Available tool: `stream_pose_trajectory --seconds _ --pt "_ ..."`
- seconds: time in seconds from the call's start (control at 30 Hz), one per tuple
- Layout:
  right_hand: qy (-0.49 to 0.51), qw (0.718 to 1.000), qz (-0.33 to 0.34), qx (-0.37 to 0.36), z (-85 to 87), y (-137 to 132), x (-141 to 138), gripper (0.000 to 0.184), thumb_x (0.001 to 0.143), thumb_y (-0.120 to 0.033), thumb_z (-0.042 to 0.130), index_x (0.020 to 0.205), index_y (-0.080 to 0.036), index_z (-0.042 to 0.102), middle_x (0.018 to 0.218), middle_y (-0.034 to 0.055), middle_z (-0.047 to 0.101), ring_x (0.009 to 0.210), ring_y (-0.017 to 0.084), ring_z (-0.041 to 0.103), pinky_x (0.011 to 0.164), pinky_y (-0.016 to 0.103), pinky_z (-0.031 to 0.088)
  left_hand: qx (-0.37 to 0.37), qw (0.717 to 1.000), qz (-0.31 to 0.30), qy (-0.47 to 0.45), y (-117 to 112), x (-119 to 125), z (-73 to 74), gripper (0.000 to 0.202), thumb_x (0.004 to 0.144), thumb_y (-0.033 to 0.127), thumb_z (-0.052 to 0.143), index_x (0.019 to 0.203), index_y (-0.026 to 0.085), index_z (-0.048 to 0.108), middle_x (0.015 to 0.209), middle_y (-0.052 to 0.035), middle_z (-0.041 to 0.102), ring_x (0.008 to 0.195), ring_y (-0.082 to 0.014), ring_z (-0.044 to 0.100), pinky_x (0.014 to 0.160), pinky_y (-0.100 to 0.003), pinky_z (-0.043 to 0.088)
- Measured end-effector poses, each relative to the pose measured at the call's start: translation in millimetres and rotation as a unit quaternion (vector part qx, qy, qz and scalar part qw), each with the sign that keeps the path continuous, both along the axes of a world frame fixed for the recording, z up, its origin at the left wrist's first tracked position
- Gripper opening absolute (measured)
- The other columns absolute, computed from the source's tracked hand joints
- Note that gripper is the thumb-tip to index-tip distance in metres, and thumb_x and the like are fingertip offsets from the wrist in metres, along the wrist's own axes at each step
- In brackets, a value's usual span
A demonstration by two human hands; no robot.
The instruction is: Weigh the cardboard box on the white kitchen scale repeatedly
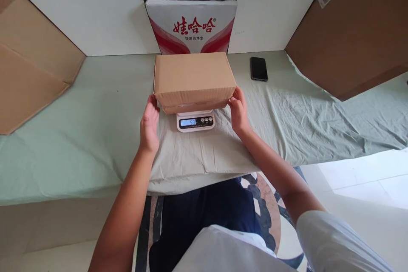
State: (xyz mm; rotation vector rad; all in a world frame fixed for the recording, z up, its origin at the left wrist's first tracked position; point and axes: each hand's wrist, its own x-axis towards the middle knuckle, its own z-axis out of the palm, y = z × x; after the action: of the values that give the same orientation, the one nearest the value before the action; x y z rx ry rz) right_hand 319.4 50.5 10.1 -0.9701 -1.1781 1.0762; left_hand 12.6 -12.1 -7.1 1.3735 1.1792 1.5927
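Observation:
A closed brown cardboard box [194, 77] rests on a small white digital scale [195, 121] whose lit display shows digits. My left hand [149, 124] stands just left of the scale with its fingers stretched up and together, the fingertips touching the box's lower left corner. My right hand [238, 110] is at the box's lower right corner, fingers bent around that corner. Both forearms reach in from the bottom of the head view.
The scale sits on a pale green cloth [79, 136] over a low platform. A black phone [258, 68] lies at the back right. A red-and-white water carton [192, 25] stands behind the box. Large cardboard sheets lean at the left [28, 68] and right [357, 29].

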Motion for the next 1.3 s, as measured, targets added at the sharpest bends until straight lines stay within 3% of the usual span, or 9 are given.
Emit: stream_pose_trajectory --seconds 0.33,0.6,0.9,1.13,1.3 --pt "-0.030 0.999 0.018 0.017 -5.0 2.7 2.1 0.064 0.092 -0.069 0.061 0.148 -0.038 0.058 0.165 0.0051 0.067 0.156 0.034 0.059 0.134 0.064 0.050 0.011 1.000 -0.011 -0.027 0.0 0.4 0.1 0.099 0.100 0.098 0.046 0.175 0.034 0.058 0.192 -0.0077 0.041 0.183 -0.0382 0.024 0.152 -0.059 0.016" --pt "-0.012 1.000 0.013 0.003 -3.3 2.4 0.5 0.060 0.089 -0.065 0.064 0.143 -0.039 0.061 0.165 0.0031 0.069 0.156 0.035 0.060 0.136 0.067 0.048 0.001 1.000 0.004 -0.005 -0.8 0.2 2.1 0.104 0.098 0.102 0.042 0.177 0.036 0.055 0.192 -0.0058 0.041 0.183 -0.0362 0.026 0.152 -0.054 0.021" --pt "0.000 1.000 0.015 0.008 -6.5 2.6 -0.5 0.054 0.090 -0.063 0.065 0.138 -0.037 0.064 0.157 0.0035 0.072 0.147 0.035 0.063 0.128 0.065 0.053 0.007 1.000 0.002 -0.016 -1.5 0.8 3.7 0.105 0.098 0.100 0.048 0.176 0.029 0.056 0.191 -0.0105 0.041 0.183 -0.0390 0.026 0.151 -0.056 0.022" --pt "0.008 1.000 0.010 0.013 -6.7 2.6 -0.3 0.048 0.091 -0.062 0.067 0.133 -0.038 0.067 0.151 0.0024 0.075 0.142 0.034 0.065 0.127 0.064 0.055 -0.002 1.000 0.009 -0.001 -2.1 0.2 6.3 0.101 0.096 0.103 0.047 0.173 0.039 0.060 0.189 -0.0028 0.047 0.182 -0.0345 0.030 0.151 -0.051 0.026" --pt "0.017 1.000 0.011 0.024 -3.9 1.6 0.0 0.048 0.091 -0.060 0.068 0.135 -0.038 0.067 0.156 0.0031 0.073 0.146 0.034 0.064 0.129 0.066 0.054 0.015 1.000 -0.001 0.004 -3.0 0.6 7.9 0.098 0.100 0.099 0.046 0.173 0.035 0.060 0.189 -0.0053 0.046 0.182 -0.0351 0.029 0.151 -0.052 0.026"
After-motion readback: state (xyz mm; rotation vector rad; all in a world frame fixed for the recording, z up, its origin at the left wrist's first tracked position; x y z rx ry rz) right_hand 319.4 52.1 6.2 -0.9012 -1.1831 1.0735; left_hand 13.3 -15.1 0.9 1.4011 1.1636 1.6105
